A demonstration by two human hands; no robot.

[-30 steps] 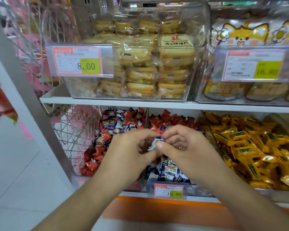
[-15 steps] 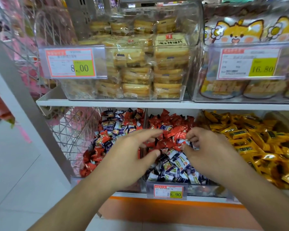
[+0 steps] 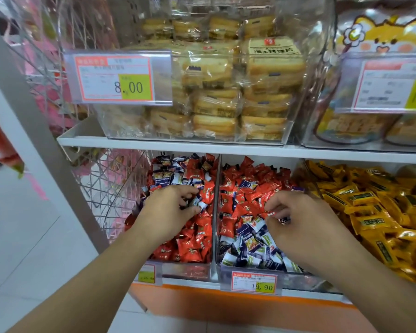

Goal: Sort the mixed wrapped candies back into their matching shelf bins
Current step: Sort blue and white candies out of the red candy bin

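Two hands are seen reaching into clear bins on the lower shelf (image 3: pixel 202 282). The left hand (image 3: pixel 168 212) is held over the left bin (image 3: pixel 185 270), its fingers curled around a small blue-and-white candy (image 3: pixel 200 203) that is pinched at the fingertips above the heap. This bin is filled with red candies (image 3: pixel 192 246) toward its front edge, while blue ones (image 3: pixel 171 175) are mixed in toward the back. The right hand (image 3: pixel 296 219) is held over the middle bin (image 3: pixel 228 272), just beside the divider between the two bins; its fingers are curled and a dark wrapped piece (image 3: pixel 283 221) is gripped beneath them, though how much else is held cannot be told. In the middle bin, red candies are piled at the back and blue-and-white candies (image 3: pixel 252 248) at the front edge, above a 19.90 tag (image 3: pixel 251 282). At the right end of the shelf a yellow heap (image 3: pixel 370 212) is stacked. On the upper shelf (image 3: pixel 178 141), wrapped cakes (image 3: pixel 226 92) are kept in a clear box behind an 8.00 tag (image 3: pixel 117 76).
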